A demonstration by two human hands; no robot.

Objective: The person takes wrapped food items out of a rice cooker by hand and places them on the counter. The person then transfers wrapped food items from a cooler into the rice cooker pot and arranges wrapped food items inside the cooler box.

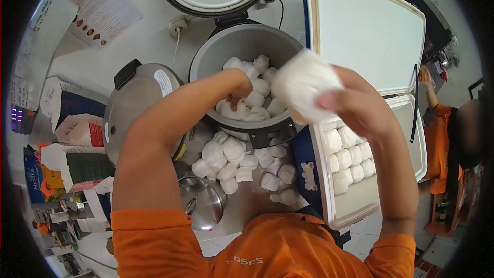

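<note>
Left hand (pixel 240 88): inside the open cooker (pixel 208 54), fingers down among the white bundles (pixel 256 99), touching those at the near left. Cannot tell whether this grip closes on one; the fingertips are partly hidden.

Right hand (pixel 355 104): raised, grip closed on a held bundle (pixel 304 83). The bundle lies to the left of the palm, thumb across its near face. Blurred; no clear long axis, and cannot tell whether it is one piece or more. In this view it overlaps the open cooker's right rim and the cool box (pixel 307 152), between the two. Right hand is nearer the cool box, left hand nearer the cooker's contents.

Containers, left to right:
- Covered cooker (pixel 128 95): shut, contents hidden.
- Small steel pot (pixel 210 203): covered, contents hidden. Beside it, loose bundles (pixel 232 150) heaped on the worktop (pixel 241 207).
- Open cooker: bundles piled at random.
- Cool box: lid (pixel 365 25) up, boxed bundles (pixel 355 157) in close rows, partly behind the right forearm.
</note>
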